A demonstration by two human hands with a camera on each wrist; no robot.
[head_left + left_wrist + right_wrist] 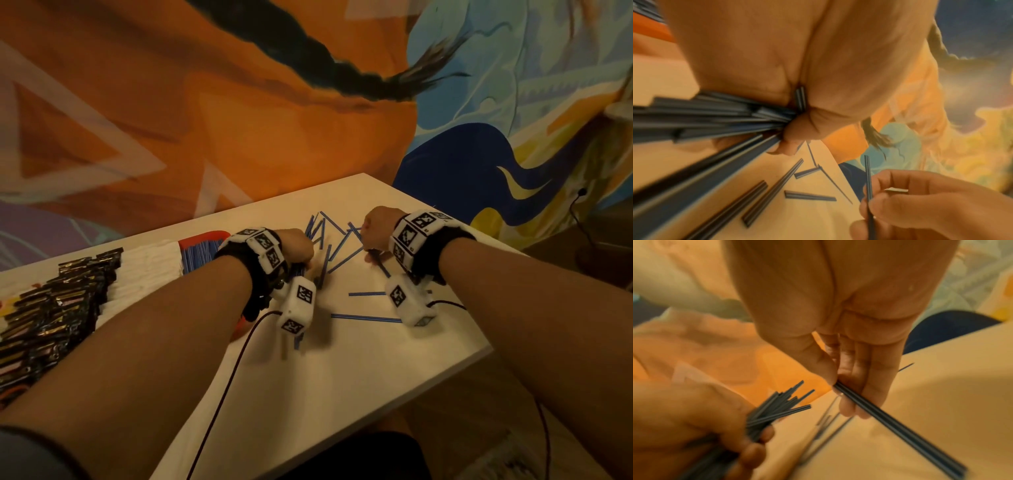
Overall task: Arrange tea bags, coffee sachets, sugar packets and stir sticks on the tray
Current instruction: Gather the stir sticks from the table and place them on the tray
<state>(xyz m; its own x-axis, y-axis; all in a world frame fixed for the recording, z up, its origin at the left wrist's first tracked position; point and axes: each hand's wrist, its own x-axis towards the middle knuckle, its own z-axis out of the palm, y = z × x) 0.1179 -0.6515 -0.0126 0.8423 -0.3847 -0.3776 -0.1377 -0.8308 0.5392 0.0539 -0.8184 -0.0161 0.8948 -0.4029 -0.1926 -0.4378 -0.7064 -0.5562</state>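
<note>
The stir sticks [365, 318] look like thin blue plastic with fine ribbing and a dull sheen, and the table [376, 359] under them is smooth, matt and cream-coloured. The dark sachets [51, 308] are glossy foil that catches the light, lying beside white paper packets [144, 270] with a crinkled, matt surface.

Person, both forearms bare. Left wrist: black fabric wrist strap [255, 274] carrying white cube-shaped modules printed with black-and-white square markers [265, 248]; thin dark cable [226, 387] trailing from it. Right wrist: matching black strap [430, 253], white marker modules [411, 236], thin dark cable [448, 303]. Dark sleeve edge [30, 455] at lower left.
</note>
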